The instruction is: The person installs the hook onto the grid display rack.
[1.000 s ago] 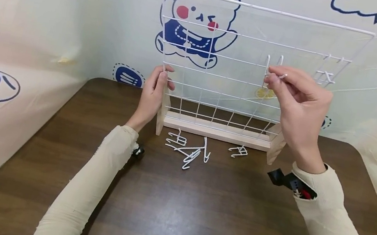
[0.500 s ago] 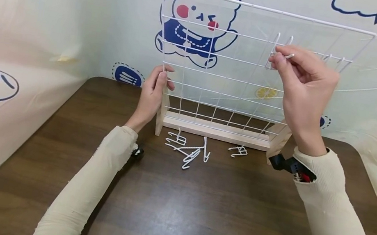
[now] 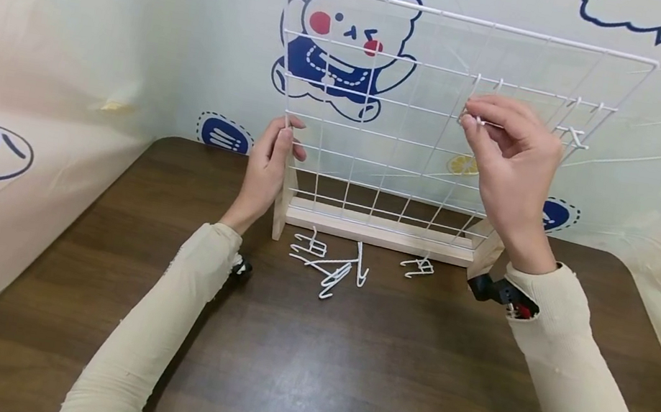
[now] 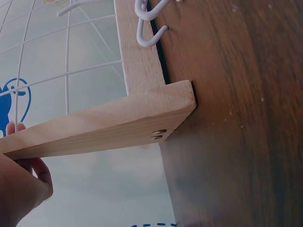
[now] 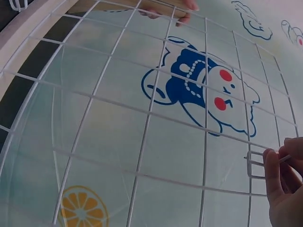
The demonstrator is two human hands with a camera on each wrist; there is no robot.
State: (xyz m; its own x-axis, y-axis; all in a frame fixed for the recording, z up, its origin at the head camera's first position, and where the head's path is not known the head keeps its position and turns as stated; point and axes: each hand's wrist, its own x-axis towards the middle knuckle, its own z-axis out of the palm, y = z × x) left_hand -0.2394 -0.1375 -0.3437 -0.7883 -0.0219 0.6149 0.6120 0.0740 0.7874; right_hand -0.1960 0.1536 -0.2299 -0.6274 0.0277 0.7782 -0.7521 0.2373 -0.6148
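A white wire grid rack (image 3: 467,18) stands in a wooden base (image 3: 378,233) on the table. My left hand (image 3: 267,165) grips its left side, fingers around the wooden upright (image 4: 109,120) in the left wrist view. At the grid's upper right, my right hand (image 3: 513,167) pinches a white wire hook (image 3: 477,85) between thumb and fingertips. That hook's two bent prongs sit at the second wire from the top; its lower part is mostly behind the fingers. In the right wrist view the hook's squared frame (image 5: 249,165) lies against the grid.
Another white hook (image 3: 572,136) hangs farther right on the same wire. Several loose hooks (image 3: 334,278) lie on the brown table (image 3: 302,376) before the base, with one hook (image 3: 420,266) apart to the right. A patterned sheet (image 3: 220,42) hangs behind.
My right hand rose with the hook above the second wire, then came down and slightly left, bringing the prongs to that wire. The left hand has stayed put.
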